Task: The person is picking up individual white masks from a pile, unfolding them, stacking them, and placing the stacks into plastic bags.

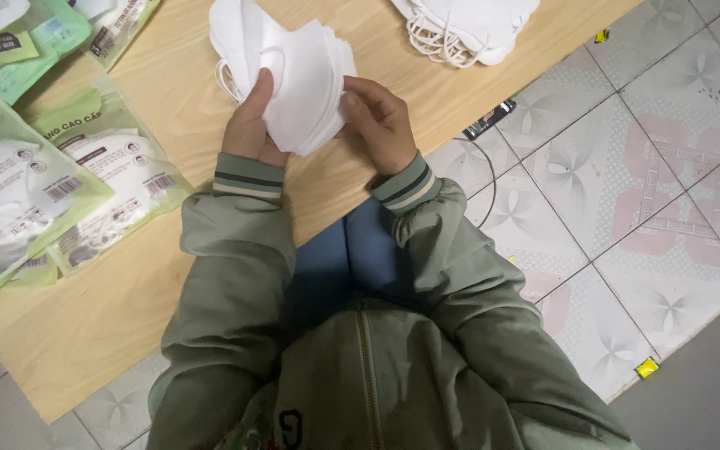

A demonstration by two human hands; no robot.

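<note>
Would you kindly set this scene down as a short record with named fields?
Left hand: grips the stack of white masks, thumb on its face.
Right hand: holds the stack's right edge.
Surface: light wooden board on the tiled floor.
Left side: sealed green mask packets.
Top edge: another pile of white masks with ear loops.
Clothing: green jacket.

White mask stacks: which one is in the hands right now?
The stack of white masks at centre, gripped between left hand and right hand. The other pile lies untouched at the table's far edge.
</note>
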